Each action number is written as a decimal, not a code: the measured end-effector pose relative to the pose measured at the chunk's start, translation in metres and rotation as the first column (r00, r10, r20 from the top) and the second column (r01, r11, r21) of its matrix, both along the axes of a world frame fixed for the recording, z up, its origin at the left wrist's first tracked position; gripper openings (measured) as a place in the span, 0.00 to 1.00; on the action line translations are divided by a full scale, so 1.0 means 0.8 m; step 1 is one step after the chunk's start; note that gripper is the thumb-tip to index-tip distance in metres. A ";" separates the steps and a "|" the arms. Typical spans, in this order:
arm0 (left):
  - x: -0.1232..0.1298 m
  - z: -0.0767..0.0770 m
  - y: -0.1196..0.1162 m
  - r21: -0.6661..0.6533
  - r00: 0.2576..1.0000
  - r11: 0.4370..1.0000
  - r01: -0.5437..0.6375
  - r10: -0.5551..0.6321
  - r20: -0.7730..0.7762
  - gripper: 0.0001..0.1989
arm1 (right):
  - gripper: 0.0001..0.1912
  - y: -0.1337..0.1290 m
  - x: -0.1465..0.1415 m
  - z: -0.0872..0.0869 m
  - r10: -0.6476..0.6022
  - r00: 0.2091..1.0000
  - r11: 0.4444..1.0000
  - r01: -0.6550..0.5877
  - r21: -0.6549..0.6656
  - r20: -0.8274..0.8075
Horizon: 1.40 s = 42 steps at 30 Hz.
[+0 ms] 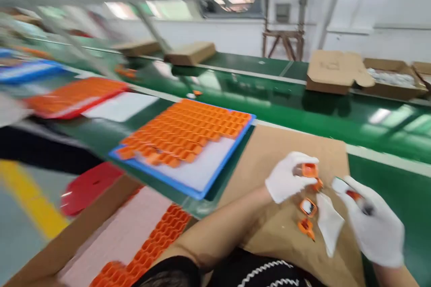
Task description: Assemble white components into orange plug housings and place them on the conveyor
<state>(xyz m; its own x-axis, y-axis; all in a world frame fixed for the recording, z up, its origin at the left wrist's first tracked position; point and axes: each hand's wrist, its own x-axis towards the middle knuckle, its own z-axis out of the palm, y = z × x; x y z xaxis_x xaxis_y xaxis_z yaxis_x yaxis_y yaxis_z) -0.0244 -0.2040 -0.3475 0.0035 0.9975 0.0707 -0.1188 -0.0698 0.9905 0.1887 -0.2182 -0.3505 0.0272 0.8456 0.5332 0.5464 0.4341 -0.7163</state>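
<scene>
Two white-gloved hands worked apart over a brown cardboard sheet (323, 143) on a green bench. The left hand (291, 177) pinched a small squarish orange part (310, 170) between thumb and fingers, its hollow side showing; I could make out no long axis on it. The right hand (379, 224) was curled around a small orange-and-dark item (353, 195), too blurred to name. The orange part lay to the left of the right hand and slightly farther from the body, with a gap between the hands. A white cloth (330, 224) lay in that gap, long and narrow, running from near the left fingertips toward the person's lap. Just below the left hand sat an orange piece with a pale face (308, 207), and nearer the lap an orange piece with a pointed tail (305, 227). Well to the left stood a blue-edged tray (200, 195) with rows of orange parts (188, 130); below it, an open carton (77, 224) held more. Nothing solid stood between the hands, only the cloth lying low.
</scene>
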 end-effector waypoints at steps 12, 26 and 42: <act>-0.007 0.016 -0.013 -0.149 0.989 0.978 0.145 -0.142 0.029 0.22 | 0.22 -0.016 -0.010 0.009 0.150 0.988 0.988 -0.151 0.028 0.029; -0.013 0.023 -0.015 -0.262 0.826 0.840 0.474 -0.323 0.462 0.17 | 0.21 -0.022 -0.018 0.032 0.167 0.984 0.981 -0.172 0.086 0.064; -0.011 0.010 -0.015 -0.216 0.878 0.862 0.459 -0.402 0.261 0.20 | 0.20 -0.022 -0.021 0.029 0.157 0.962 0.978 -0.183 0.098 0.224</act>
<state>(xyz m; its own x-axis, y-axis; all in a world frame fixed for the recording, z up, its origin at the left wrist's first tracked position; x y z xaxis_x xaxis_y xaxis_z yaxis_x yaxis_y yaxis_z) -0.0335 -0.2158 -0.3398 0.4509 0.8801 -0.1484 -0.2727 0.2941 0.9160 0.1717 -0.2359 -0.3274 -0.2370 0.7592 0.6061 0.5921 0.6075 -0.5295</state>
